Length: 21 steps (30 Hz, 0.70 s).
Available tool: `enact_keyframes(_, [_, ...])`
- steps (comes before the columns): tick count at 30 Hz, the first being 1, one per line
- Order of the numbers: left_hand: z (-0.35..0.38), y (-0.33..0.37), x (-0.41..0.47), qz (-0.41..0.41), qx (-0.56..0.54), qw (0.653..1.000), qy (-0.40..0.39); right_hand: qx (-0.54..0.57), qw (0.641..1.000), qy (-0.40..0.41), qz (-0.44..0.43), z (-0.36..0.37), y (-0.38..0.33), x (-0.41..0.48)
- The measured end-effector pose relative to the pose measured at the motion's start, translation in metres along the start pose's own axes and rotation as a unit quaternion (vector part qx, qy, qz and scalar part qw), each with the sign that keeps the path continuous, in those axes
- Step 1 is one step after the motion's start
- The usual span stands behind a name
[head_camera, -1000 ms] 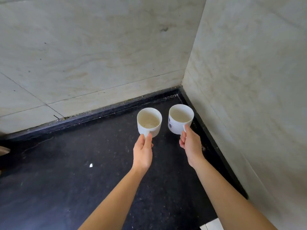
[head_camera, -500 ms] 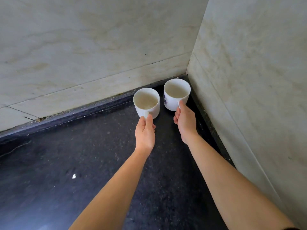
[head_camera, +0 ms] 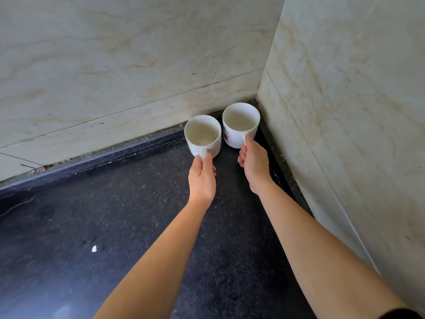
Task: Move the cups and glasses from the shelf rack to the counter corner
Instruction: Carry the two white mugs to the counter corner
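Two white cups (head_camera: 232, 132) in hands (head_camera: 202, 178) — counter (head_camera: 115, 215) corner.

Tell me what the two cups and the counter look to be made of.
Both cups, left cup and right cup: probably glazed white ceramic, given their smooth, opaque walls. Counter: likely polished dark stone, perhaps granite, black with fine pale flecks and a faint sheen.

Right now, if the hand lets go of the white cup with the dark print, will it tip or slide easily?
Probably not. The printed cup looks squat and wide, so it should stand steadily. It looks like stiff glazed ceramic, so likely breakable if knocked against the wall. The right hand grips only its handle; the smooth counter might let it slide.
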<state>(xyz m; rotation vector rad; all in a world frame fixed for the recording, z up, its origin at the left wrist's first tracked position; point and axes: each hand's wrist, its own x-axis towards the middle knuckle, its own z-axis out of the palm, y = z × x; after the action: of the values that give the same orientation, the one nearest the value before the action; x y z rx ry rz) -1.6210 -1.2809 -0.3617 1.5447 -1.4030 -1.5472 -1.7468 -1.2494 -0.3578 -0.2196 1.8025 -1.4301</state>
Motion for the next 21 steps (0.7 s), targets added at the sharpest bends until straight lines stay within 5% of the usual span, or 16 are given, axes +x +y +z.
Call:
enact_keyframes(8, [-0.002, 0.003, -0.001, -0.042, 0.023, 0.998, -0.034, -0.116, 0.993, 0.0, -0.027, -0.008, 0.008, -0.004])
enact_keyframes(12, [-0.019, 0.022, -0.014, -0.023, 0.129, 0.991, -0.033, -0.22, 0.973, 0.027, -0.069, -0.016, -0.004, -0.019])
enact_keyframes(16, [-0.07, 0.057, -0.042, 0.051, 0.307, 0.95, -0.005, -0.268, 0.95, 0.076, -0.141, -0.016, -0.039, -0.061])
enact_keyframes(21, [-0.178, 0.136, -0.108, 0.197, 0.432, 0.869, 0.14, -0.311, 0.875, 0.014, -0.37, 0.022, -0.122, -0.124])
